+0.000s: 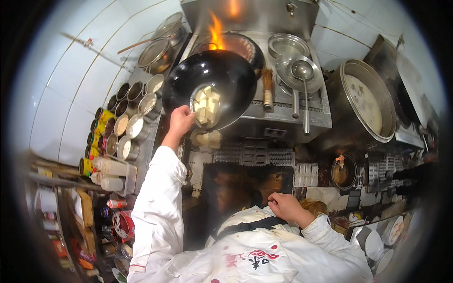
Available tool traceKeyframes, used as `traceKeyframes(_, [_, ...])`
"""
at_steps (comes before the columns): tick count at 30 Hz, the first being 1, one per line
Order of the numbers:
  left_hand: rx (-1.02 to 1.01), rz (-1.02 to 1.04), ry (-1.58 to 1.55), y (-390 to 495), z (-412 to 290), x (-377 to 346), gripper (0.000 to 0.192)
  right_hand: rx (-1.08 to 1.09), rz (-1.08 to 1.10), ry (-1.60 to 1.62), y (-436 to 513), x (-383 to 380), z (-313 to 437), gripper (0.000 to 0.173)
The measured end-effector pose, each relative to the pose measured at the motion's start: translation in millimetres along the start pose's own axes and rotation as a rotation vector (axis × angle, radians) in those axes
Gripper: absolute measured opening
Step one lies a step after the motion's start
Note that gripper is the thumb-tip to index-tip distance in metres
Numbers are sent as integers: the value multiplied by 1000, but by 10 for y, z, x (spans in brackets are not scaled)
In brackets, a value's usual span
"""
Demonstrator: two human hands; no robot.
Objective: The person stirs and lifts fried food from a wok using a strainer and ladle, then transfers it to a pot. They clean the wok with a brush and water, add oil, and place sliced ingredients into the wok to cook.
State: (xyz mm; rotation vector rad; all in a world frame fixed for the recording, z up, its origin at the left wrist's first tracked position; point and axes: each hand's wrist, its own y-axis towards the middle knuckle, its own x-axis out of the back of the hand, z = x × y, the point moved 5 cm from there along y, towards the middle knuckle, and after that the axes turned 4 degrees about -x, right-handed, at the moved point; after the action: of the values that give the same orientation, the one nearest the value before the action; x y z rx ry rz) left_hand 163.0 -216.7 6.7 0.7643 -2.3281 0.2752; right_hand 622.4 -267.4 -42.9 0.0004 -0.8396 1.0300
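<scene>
My left hand (182, 120) grips the rim of a metal bowl (193, 100) and holds it tilted over the near side of a black wok (230, 79). Pale cubes, which look like tofu (206, 106), lie in the bowl. Behind the wok, an orange flame (216, 33) rises at the stove burner. My right hand (285, 206) is loosely curled in front of the apron, away from the stove; nothing shows in it.
Right of the wok lie a bamboo wok brush (268, 88), a perforated strainer (288, 76) and a ladle (306, 102). A large stockpot (389, 120) of cloudy liquid stands further right. Seasoning containers (136, 127), squeeze bottles (111, 184) and wire sieves (154, 53) line the left.
</scene>
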Motion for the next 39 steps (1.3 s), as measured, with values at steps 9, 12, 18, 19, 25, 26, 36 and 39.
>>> traceKeyframes(9, [-414, 1, 536, 336, -418, -668, 11, -42, -5, 68, 13, -17, -119, 25])
traceKeyframes(12, [-375, -80, 539, 257, -395, -608, 17, -26, -26, 45, 20, -75, -11, 27])
traceKeyframes(18, [-455, -269, 562, 15, -221, -87, 14, -49, -39, 7, -153, -389, 245, 28])
traceKeyframes(19, [-473, -291, 547, -34, -171, 10, 14, -56, -51, 8, -216, -472, 304, 28])
traceKeyframes(25, [-480, -121, 536, -378, 144, 368, 15, -124, -178, 36, -850, -1126, 630, 24])
traceKeyframes(26, [-509, -153, 523, -434, 150, 426, 15, -129, -221, 64, -991, -1255, 675, 24])
traceKeyframes(36, [-906, -544, 322, -824, 215, 631, 11, -471, -450, 439, -2925, -2804, 890, 18])
traceKeyframes(39, [-292, -244, -249, -828, 482, 624, 33, -540, -562, 366, -3351, -2982, 945, 19])
